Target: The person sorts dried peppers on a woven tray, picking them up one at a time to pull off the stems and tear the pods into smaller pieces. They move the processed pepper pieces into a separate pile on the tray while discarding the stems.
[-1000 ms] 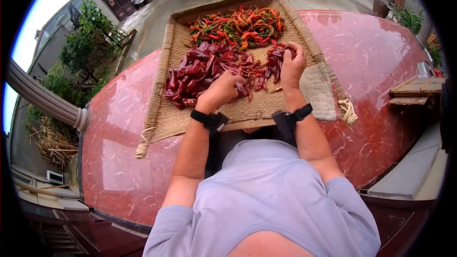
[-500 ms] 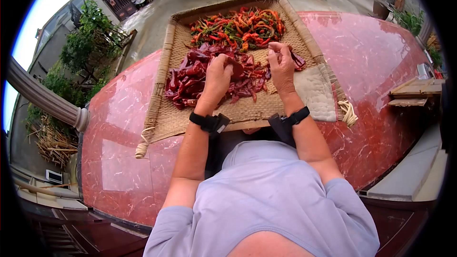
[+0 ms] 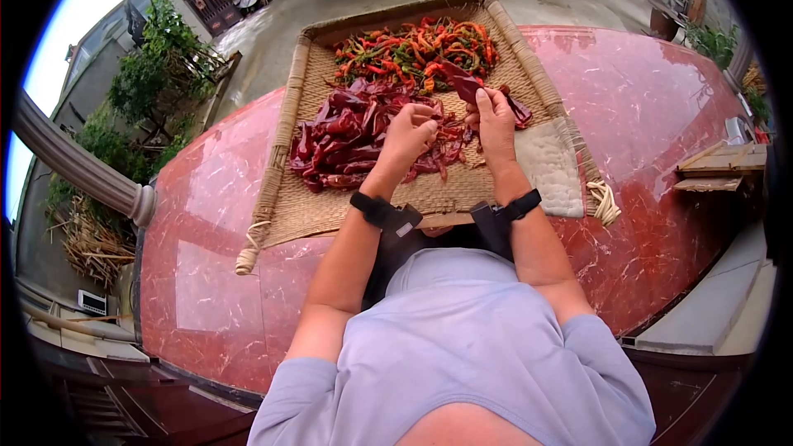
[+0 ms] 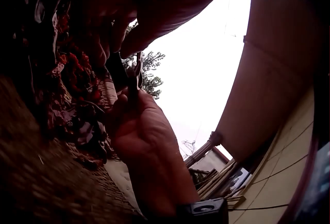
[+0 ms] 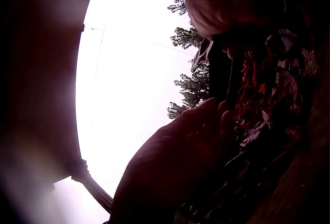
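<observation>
Right hand grips a dark red pepper above the tray

The right hand [image 3: 497,128] holds a dark red pepper [image 3: 462,81] between thumb and fingers, its broad end pointing up and away toward the left. The pepper is raised over the right half of the woven tray [image 3: 396,203]. The left hand [image 3: 406,139] is just to its left, fingers bent and thumb near them; whether it pinches anything cannot be told, as the wrist views are too dark.

Left of and below the left hand lies a pile of dark peppers [image 3: 330,144]. A heap of small chilies [image 3: 421,43], orange, red and green, fills the tray's far end. A few dark pods [image 3: 519,111] lie just right of the right hand. A pale patch [image 3: 548,169] covers the tray's near right part. Dark straps [image 3: 522,203] circle both wrists.
</observation>
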Available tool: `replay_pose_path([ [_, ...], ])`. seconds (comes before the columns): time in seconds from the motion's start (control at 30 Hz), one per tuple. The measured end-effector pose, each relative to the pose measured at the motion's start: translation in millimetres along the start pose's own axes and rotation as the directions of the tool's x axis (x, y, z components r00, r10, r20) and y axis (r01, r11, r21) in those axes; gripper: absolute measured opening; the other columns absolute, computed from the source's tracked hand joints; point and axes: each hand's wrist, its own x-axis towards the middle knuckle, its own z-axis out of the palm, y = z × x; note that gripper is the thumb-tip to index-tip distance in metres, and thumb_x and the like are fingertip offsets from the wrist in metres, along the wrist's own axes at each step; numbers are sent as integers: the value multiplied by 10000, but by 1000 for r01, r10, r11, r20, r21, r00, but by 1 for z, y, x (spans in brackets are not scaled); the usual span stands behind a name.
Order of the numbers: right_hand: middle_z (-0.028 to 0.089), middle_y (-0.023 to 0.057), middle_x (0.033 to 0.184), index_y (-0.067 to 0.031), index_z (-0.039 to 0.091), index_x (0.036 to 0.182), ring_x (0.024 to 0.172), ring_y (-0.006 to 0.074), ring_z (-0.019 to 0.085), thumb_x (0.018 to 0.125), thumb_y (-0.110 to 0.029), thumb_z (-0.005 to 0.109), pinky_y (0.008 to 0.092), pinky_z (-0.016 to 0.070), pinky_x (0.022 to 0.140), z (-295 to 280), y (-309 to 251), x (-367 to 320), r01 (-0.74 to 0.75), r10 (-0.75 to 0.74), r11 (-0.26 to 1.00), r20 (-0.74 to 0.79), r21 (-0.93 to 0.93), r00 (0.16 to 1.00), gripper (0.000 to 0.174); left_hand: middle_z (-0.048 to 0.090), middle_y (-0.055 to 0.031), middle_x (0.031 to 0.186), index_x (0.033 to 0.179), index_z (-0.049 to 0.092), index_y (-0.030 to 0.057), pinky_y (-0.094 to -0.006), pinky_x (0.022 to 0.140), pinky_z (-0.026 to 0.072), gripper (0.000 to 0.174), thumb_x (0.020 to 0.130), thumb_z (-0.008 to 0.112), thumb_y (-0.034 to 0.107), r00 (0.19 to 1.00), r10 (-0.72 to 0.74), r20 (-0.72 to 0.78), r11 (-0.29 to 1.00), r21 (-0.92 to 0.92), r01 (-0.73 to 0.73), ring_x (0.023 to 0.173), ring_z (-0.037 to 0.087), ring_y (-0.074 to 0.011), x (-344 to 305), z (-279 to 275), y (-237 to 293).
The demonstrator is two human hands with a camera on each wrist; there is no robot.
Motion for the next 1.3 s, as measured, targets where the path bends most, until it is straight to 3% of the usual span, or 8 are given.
replay_pose_path([
  [0.13,657,100,1010,-5,322,1377,681,147,634,1020,-258,477,270,514,585,-7,-2,1,-82,95,994,-208,69,974,465,647,-150,971,1056,665,27,-354,718,512,237,839,656,121,832,437,342,687,470,-554,839,625,-268,25,15,-43],
  [0.23,647,139,1073,-19,139,1489,690,160,634,1022,-247,455,277,510,568,-6,-14,-5,-94,118,991,-285,97,951,608,652,-150,972,1003,676,45,-382,730,512,194,823,666,117,899,100,427,695,616,-370,860,624,-307,14,25,-39],
  [0.4,650,122,1032,-10,286,1426,668,148,619,1022,-252,461,282,503,590,-7,3,1,40,-47,999,-223,-35,974,502,666,-122,859,953,652,29,-394,690,503,135,829,651,83,913,118,390,660,656,-366,809,640,-289,8,29,-25],
  [0.57,656,76,931,-34,577,1177,683,122,624,1020,-296,480,286,508,641,-3,8,1,95,-99,977,-7,-192,995,321,664,-110,809,968,622,-27,-324,631,489,123,874,619,53,932,362,3,872,353,-340,701,625,-184,19,25,-29],
  [0.8,675,59,865,-33,593,1131,658,102,628,997,-210,535,276,511,601,12,1,-13,-35,101,982,364,-185,926,230,650,-75,838,975,630,1,-293,593,486,93,893,589,18,933,217,-286,971,-34,-237,691,605,-109,17,19,-12],
  [0.9,680,54,863,-28,585,1129,658,105,631,986,-169,550,262,506,582,10,3,-9,-57,94,992,349,-114,932,204,639,-99,860,982,632,14,-339,630,494,116,876,584,5,959,192,-207,981,22,-191,725,622,-175,22,11,-21],
  [1.0,664,46,901,-33,581,1119,706,107,633,1010,-211,533,259,517,597,9,-11,-12,-88,115,986,193,-143,974,214,616,-114,963,976,627,12,-338,721,500,128,857,583,9,870,433,-235,767,603,-219,835,610,-204,21,-4,-22],
  [1.3,665,110,998,-2,292,1412,694,138,636,1011,-263,503,267,520,575,-4,5,0,4,-10,999,-156,-40,988,523,570,-127,1105,1100,644,80,-473,794,490,317,824,527,-24,985,163,62,406,906,-124,932,608,-374,23,-15,-36],
])
